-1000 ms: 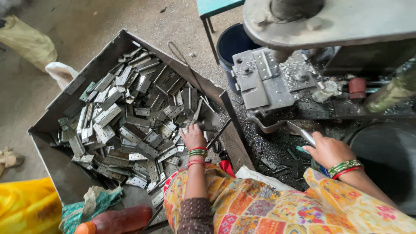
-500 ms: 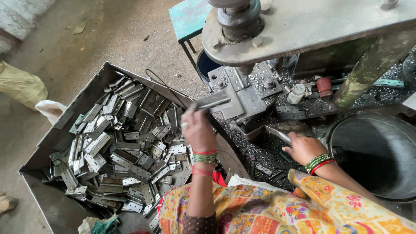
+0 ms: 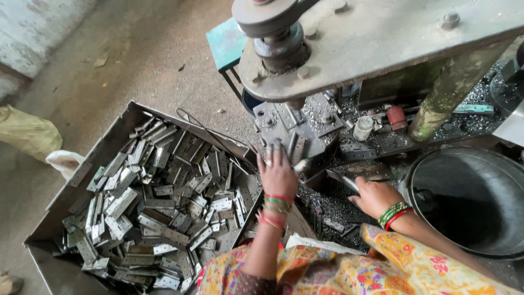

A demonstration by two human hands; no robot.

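My left hand point(image 3: 277, 173) rests on the grey die block point(image 3: 289, 128) of a press machine, holding a small metal hinge plate point(image 3: 292, 145) against it. Its fingers are spread over the plate. My right hand point(image 3: 374, 196) sits lower right of the block, closed around a thin metal rod point(image 3: 341, 179) that points toward the die. Both wrists wear red and green bangles. A large grey press head point(image 3: 349, 43) hangs over the block.
A big metal tray point(image 3: 71, 180) at the left is full of several hinge plates point(image 3: 164, 202). A dark round drum point(image 3: 469, 202) stands at the right. Metal shavings cover the machine bed point(image 3: 327, 210). A teal stool point(image 3: 226, 43) stands behind.
My left hand left the tray with a hinge plate and carried it up and right onto the die block. My right hand kept hold of the rod near the die.
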